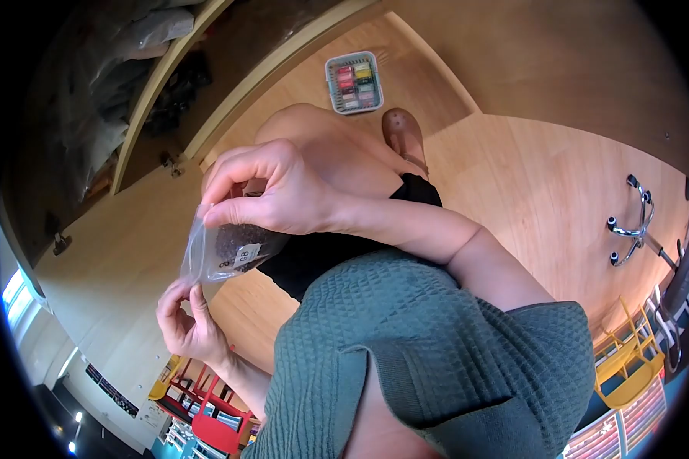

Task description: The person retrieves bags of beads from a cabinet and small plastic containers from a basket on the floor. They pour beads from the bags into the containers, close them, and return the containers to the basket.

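Note:
A clear zip-lock plastic bag (pixel 197 249) hangs between my two hands, above my lap and to the left. Inside it is something dark brown and grainy-looking, and a white label (pixel 246 255) with printed characters sits on it. My right hand (pixel 272 187) reaches across from the right and pinches the bag's upper corner between thumb and fingertips. At the lower corner of the same edge, my left hand (pixel 191 321) holds the plastic in a thumb-and-finger pinch. Part of the bag is hidden behind my right hand.
A basket (pixel 354 83) of small coloured items stands on the wooden floor near my shoe (pixel 403 138). Open cabinet shelves (pixel 180 84) with plastic bags are at upper left. A chair base (pixel 631 222), a yellow chair (pixel 628 367) and a red chair (pixel 218 421) stand around.

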